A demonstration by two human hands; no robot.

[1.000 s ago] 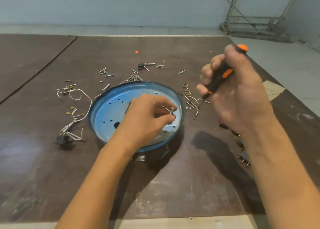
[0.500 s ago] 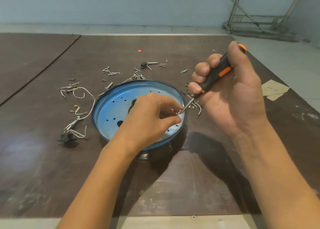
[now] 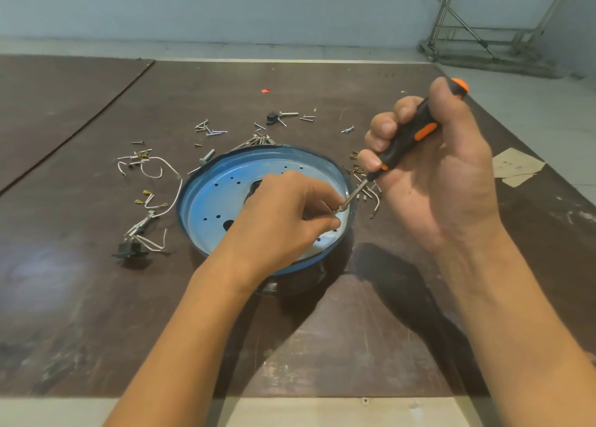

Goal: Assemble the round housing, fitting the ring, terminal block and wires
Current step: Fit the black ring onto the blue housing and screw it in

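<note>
The round blue housing point(image 3: 222, 197) lies on the dark brown table point(image 3: 322, 336), its perforated face up. My left hand point(image 3: 283, 213) is over its right half and pinches a small screw near the rim. My right hand point(image 3: 429, 168) grips a black and orange screwdriver point(image 3: 409, 139), whose metal tip meets that screw at my left fingertips. White wires point(image 3: 161, 175) with brass terminals lie left of the housing, and a small black terminal block point(image 3: 129, 249) sits at their near end.
Loose screws point(image 3: 209, 130), a bolt point(image 3: 206, 157) and a small black part point(image 3: 271, 117) are scattered behind the housing. More brass terminals and bent wires point(image 3: 371, 197) lie at its right. A paper scrap point(image 3: 516, 168) rests at the table's right edge. A metal frame point(image 3: 483, 36) stands beyond.
My right hand has brought the screwdriver down and left, so its tip now meets the screw that my left hand holds over the housing. My left hand has barely moved.
</note>
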